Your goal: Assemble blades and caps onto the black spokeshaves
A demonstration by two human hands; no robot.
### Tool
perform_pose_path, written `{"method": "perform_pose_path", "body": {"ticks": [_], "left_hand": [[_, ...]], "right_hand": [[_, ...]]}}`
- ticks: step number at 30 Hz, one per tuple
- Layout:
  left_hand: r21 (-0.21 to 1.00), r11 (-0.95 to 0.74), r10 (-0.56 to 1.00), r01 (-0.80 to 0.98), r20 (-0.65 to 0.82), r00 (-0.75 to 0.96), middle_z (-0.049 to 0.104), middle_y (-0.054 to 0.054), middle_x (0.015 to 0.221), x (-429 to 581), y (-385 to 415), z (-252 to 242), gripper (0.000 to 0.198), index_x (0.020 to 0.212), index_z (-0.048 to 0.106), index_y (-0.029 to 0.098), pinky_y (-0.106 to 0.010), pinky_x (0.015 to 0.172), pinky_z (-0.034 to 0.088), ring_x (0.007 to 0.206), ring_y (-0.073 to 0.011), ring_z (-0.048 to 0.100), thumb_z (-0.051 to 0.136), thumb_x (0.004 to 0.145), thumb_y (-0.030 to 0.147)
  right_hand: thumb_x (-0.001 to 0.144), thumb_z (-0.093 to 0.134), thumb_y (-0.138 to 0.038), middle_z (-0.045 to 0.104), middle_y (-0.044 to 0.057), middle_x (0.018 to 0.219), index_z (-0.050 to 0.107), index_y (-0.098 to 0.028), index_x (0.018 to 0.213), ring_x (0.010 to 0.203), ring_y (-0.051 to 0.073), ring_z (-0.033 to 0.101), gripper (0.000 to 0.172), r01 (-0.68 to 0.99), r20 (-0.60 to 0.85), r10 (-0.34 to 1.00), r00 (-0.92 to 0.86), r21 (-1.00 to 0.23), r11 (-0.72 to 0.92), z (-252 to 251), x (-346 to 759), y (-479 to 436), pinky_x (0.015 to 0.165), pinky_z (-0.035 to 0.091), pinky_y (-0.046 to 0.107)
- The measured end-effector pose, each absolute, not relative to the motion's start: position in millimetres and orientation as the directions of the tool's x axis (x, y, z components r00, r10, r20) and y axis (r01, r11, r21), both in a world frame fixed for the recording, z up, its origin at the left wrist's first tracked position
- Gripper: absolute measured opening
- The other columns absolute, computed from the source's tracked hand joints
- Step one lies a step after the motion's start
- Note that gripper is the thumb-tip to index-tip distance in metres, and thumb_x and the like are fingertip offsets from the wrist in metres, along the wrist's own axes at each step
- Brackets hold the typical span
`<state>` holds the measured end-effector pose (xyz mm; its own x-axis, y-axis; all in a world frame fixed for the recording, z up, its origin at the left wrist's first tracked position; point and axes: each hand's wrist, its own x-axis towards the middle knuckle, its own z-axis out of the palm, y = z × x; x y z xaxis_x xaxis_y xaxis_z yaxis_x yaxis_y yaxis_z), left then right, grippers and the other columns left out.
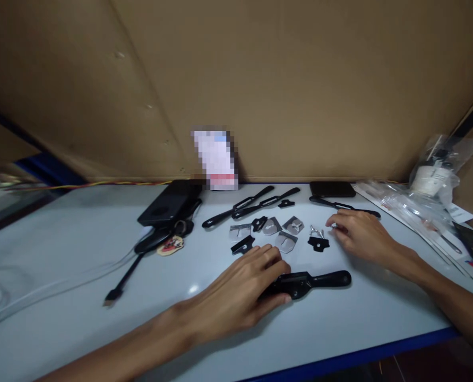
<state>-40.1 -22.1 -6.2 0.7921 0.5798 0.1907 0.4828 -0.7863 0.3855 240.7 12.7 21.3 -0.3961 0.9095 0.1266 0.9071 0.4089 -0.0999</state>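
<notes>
My left hand is closed round the left part of a black spokeshave, which lies near the front of the table; its right handle sticks out. To the right, my right hand pinches at something small with a silvery glint, too small to make out. Just left of those fingertips lie a few silver thumbscrews. A black cap iron sits just below them. Flat metal blades, among them one blade, and more black cap irons lie behind my left hand.
More spokeshave bodies lie at the back, one body behind my right hand. A black box and a cable are left. A propped, blurred phone leans on the cardboard wall. Plastic bags lie right.
</notes>
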Motion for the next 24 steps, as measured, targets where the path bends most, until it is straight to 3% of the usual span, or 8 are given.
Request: {"method": "perform_pose_path", "body": {"ticks": [11,17,24], "left_hand": [[0.313,-0.820,0.550,0.479,0.197,0.812,0.060,-0.005,0.093,-37.8,-26.3,-7.2,0.009,0.103,0.055,0.018,-0.033,0.066,0.044,0.078,-0.0206,0.055,0.057,0.097,0.024],[0.251,-0.818,0.560,0.517,0.144,0.816,0.063,-0.002,0.082,-39.2,-26.7,-9.8,0.013,0.102,0.053,0.019,-0.031,0.059,0.039,0.067,-0.0193,0.058,0.054,0.101,0.032],[0.188,-0.819,0.570,0.541,0.164,0.805,0.064,-0.001,0.076,-40.7,-25.9,-14.0,0.022,0.097,0.054,0.019,-0.031,0.053,0.035,0.061,-0.0200,0.060,0.051,0.102,0.041]], "right_hand": [[0.093,0.055,-0.019,0.072,0.004,0.085,0.066,-0.020,0.096,0.073,0.020,0.060,0.011,0.918,0.107,0.931,-0.349,-0.160,0.362,14.0,243.2,21.7,0.062,0.033,0.031],[0.090,0.053,-0.014,0.074,0.005,0.091,0.069,-0.020,0.089,0.077,0.020,0.062,0.018,0.903,0.099,0.925,-0.367,-0.201,0.380,15.1,243.1,23.4,0.066,0.037,0.032],[0.088,0.054,-0.015,0.073,0.007,0.101,0.070,-0.020,0.104,0.084,0.023,0.064,0.023,0.915,0.112,0.926,-0.360,-0.149,0.374,11.4,245.0,23.4,0.066,0.040,0.032]]}}
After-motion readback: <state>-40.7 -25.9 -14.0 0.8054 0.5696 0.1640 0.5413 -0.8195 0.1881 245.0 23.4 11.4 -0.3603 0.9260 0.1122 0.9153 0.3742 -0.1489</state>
